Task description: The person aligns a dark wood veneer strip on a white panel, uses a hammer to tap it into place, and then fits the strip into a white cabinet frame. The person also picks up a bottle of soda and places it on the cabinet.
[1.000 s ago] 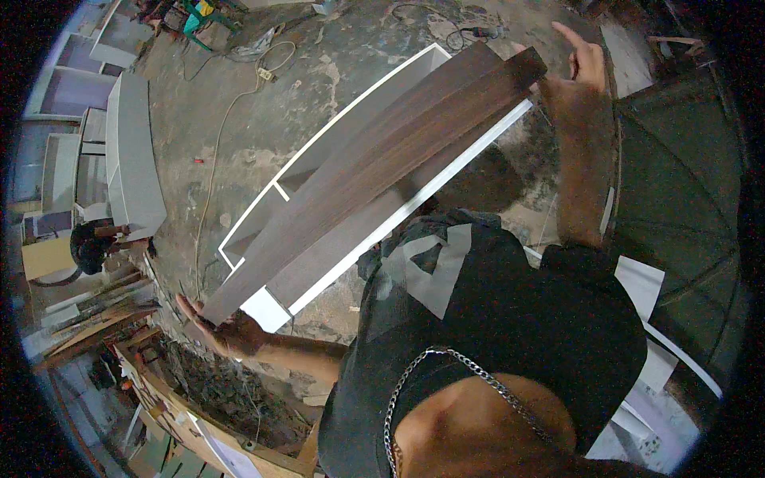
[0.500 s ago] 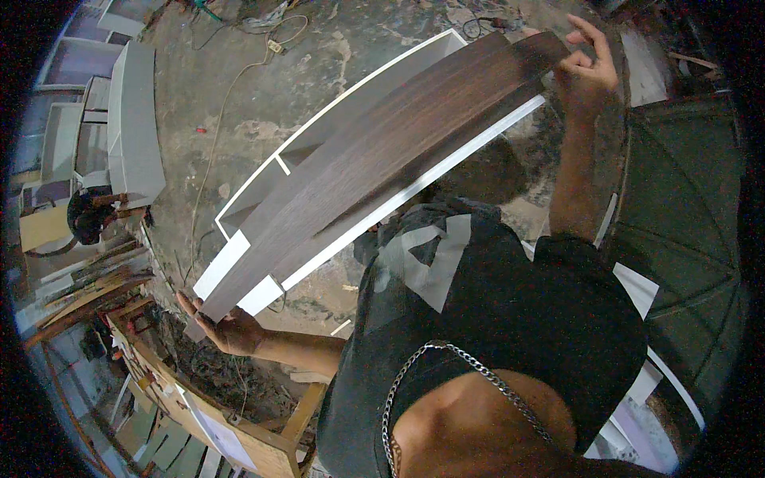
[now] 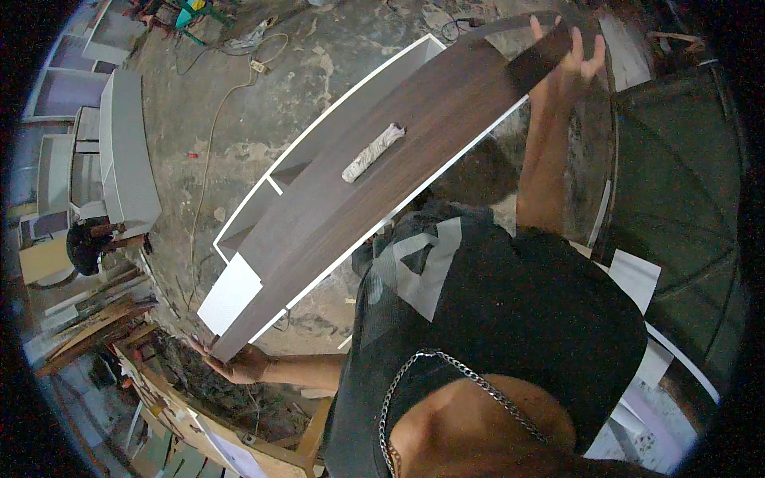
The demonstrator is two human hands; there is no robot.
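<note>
A long dark brown wood-grain strip spans between my two hands, slanting over a white-edged cabinet. My left hand grips the strip's near-left end, fingers partly hidden under it. At the far-right end, my right hand holds the strip with several fingers stretched up around its edge; blur softens them. The cabinet lies on the floor with a matching brown face up. On that face rests a whitish, crumpled roll-shaped thing. A bare white area shows at the cabinet's left end.
A grey-white cabinet stands at the left, with a crouching person beside it. A cable crosses the concrete floor. Wood offcuts and a wooden bench are at lower left. A dark panel stands at right.
The strip has shifted toward my body, uncovering the whitish roll and more of the cabinet's brown face. My left hand has moved lower; the right hand's fingers have spread upward.
</note>
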